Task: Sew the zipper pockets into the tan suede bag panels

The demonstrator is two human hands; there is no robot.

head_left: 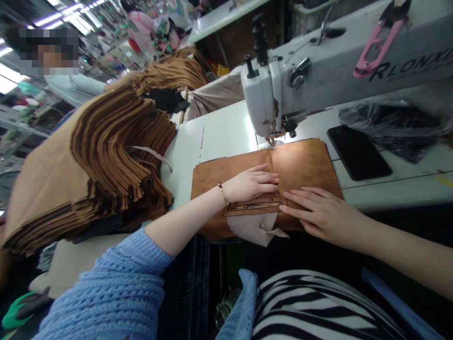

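A brown leather-like panel (304, 165) lies flat on the white sewing machine table (226, 134), its far edge under the needle and presser foot (272, 142). My left hand (253, 183) rests flat on the panel, fingers stretched to the right. On the panel's near right part lies my right hand (316, 210), fingers extended and spread a little, the tips beside a zipper (256, 206) set into the panel. Beige lining cloth (253, 227) hangs out below the zipper. Neither hand grips anything.
The sewing machine (262, 89) stands behind the panel, with pink thread snips (378, 47) on its arm. A black phone (359, 153) and a plastic bag (396, 123) lie at right. Stacked brown panels (116, 141) rise at left. Another person (76, 87) is at far left.
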